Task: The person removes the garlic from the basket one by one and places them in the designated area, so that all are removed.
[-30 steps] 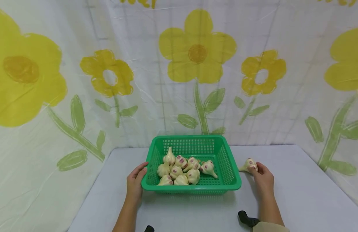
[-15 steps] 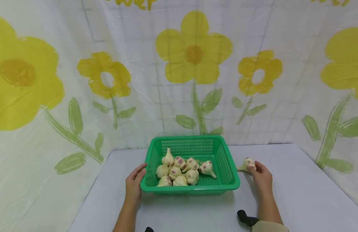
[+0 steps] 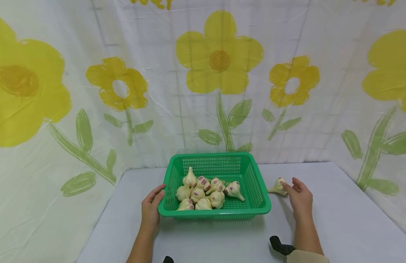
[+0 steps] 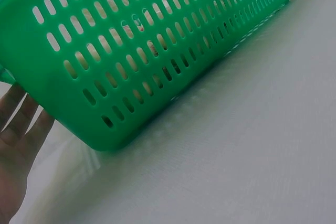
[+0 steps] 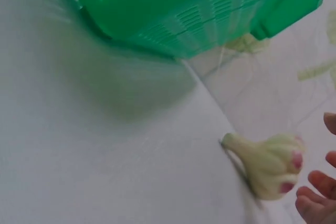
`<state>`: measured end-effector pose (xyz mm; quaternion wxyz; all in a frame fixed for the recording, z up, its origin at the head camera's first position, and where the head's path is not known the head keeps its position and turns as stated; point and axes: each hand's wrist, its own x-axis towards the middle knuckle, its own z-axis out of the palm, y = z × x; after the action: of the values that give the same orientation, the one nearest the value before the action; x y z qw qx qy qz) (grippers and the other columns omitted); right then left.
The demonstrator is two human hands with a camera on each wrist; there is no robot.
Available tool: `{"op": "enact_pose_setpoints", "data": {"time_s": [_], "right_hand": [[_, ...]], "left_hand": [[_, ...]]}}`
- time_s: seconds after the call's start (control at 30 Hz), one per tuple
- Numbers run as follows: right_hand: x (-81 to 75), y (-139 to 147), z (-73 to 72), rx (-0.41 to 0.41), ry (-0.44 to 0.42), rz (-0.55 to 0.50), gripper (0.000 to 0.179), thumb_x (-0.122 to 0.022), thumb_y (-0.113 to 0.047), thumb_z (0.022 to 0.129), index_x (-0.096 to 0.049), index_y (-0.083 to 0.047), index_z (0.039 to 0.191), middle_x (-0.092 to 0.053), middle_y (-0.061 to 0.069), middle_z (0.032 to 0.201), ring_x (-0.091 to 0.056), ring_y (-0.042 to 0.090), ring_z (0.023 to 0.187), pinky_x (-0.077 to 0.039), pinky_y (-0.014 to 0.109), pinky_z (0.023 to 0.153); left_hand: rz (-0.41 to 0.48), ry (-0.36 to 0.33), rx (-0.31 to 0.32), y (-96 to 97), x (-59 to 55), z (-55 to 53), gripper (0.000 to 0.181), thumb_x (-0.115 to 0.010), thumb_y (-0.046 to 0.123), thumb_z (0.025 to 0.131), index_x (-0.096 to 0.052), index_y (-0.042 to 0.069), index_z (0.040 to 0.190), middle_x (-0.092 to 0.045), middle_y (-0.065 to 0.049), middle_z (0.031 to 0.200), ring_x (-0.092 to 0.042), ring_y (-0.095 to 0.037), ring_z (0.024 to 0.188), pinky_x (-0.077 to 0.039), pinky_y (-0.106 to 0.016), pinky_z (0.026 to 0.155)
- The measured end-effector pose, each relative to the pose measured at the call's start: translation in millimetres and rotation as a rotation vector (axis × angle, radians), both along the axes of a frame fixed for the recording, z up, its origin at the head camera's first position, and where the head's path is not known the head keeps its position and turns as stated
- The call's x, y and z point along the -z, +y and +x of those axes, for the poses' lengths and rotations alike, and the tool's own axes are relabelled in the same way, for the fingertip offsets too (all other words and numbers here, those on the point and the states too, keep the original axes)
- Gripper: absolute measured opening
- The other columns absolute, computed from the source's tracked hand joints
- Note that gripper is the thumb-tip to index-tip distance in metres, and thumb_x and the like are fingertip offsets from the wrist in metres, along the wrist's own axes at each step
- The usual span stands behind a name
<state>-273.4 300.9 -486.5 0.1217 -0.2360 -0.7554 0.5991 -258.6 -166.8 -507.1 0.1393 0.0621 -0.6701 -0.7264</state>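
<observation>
A green plastic basket (image 3: 216,212) stands on the table holding several garlic bulbs (image 3: 217,199), whitish with purple patches. To its right a single garlic bulb (image 3: 279,187) lies on the white tabletop, stem toward the basket. My right hand (image 3: 301,199) is just right of that bulb, fingers loosely spread; in the right wrist view a gap shows between the fingertips (image 5: 321,181) and the bulb (image 5: 269,165). At the basket's left side my left hand (image 3: 151,210) rests its fingers against the outer wall; the left wrist view shows these fingers (image 4: 35,132) extended at the basket's corner.
A white cloth with painted yellow flowers (image 3: 219,60) hangs right behind the table (image 3: 222,244). Black camera mounts (image 3: 282,247) sit at the wrists.
My right hand has let go of the single garlic bulb and drawn slightly to the right, its fingers spreading. The bulb stays on the table. My left hand stays at the basket.
</observation>
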Motion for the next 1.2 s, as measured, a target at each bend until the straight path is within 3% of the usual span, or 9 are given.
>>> {"op": "enact_pose_setpoints", "data": {"time_s": [0.2, 0.43, 0.57, 0.7, 0.9, 1.2], "right_hand": [[-24.8, -4.8, 4.3, 0.021, 0.065, 0.017, 0.073, -0.065, -0.047, 0.092, -0.039, -0.013, 0.152, -0.038, 0.010, 0.157, -0.034, 0.030, 0.144, -0.034, 0.048, 0.114], [-55.7, -18.6, 15.1, 0.007, 0.140, -0.003, 0.068, -0.068, -0.038, 0.093, -0.041, -0.017, 0.151, -0.038, 0.006, 0.157, -0.036, 0.024, 0.144, -0.033, 0.041, 0.115], [-67.4, -29.2, 20.2, -0.033, 0.177, 0.024, 0.067, -0.069, -0.038, 0.092, -0.042, -0.019, 0.150, -0.040, 0.004, 0.156, -0.038, 0.023, 0.143, -0.040, 0.030, 0.111], [-73.4, -41.1, 22.7, -0.094, 0.220, 0.062, 0.067, -0.071, -0.039, 0.090, -0.044, -0.020, 0.149, -0.043, 0.004, 0.154, -0.040, 0.022, 0.142, -0.045, 0.019, 0.102], [-73.4, -63.3, 23.5, -0.201, 0.289, 0.133, 0.065, -0.070, -0.035, 0.091, -0.045, -0.015, 0.148, -0.046, 0.006, 0.151, -0.041, 0.020, 0.141, -0.037, 0.037, 0.113], [-63.3, -100.5, 19.1, -0.420, 0.368, 0.215, 0.066, -0.070, -0.040, 0.091, -0.045, -0.013, 0.146, -0.045, 0.011, 0.149, -0.040, 0.029, 0.141, -0.036, 0.045, 0.113]], "left_hand": [[0.003, 0.006, 0.001, -0.1, -1.8, -1.5, 0.037, -0.060, 0.030, 0.099, -0.064, 0.010, 0.130, -0.059, -0.003, 0.136, -0.050, -0.006, 0.124, -0.048, -0.014, 0.090], [0.026, -0.006, 0.007, -0.4, -3.0, 0.1, 0.035, -0.060, 0.027, 0.099, -0.064, 0.013, 0.131, -0.056, -0.004, 0.141, -0.050, -0.006, 0.125, -0.048, -0.015, 0.091], [0.030, -0.012, 0.011, -0.5, -2.7, 0.2, 0.035, -0.060, 0.027, 0.099, -0.065, 0.013, 0.130, -0.056, -0.004, 0.140, -0.049, -0.006, 0.125, -0.048, -0.015, 0.091], [0.022, -0.012, 0.004, -0.4, -1.6, 0.3, 0.035, -0.060, 0.027, 0.099, -0.064, 0.012, 0.130, -0.057, -0.003, 0.139, -0.050, -0.006, 0.125, -0.049, -0.015, 0.091], [0.027, -0.016, 0.001, -0.5, -1.8, 1.4, 0.035, -0.061, 0.028, 0.099, -0.064, 0.013, 0.131, -0.057, -0.003, 0.140, -0.048, -0.007, 0.126, -0.047, -0.014, 0.091], [0.036, -0.015, 0.005, 0.0, -2.4, 0.6, 0.036, -0.060, 0.027, 0.099, -0.064, 0.012, 0.131, -0.057, -0.004, 0.140, -0.050, -0.006, 0.125, -0.048, -0.015, 0.091]]}}
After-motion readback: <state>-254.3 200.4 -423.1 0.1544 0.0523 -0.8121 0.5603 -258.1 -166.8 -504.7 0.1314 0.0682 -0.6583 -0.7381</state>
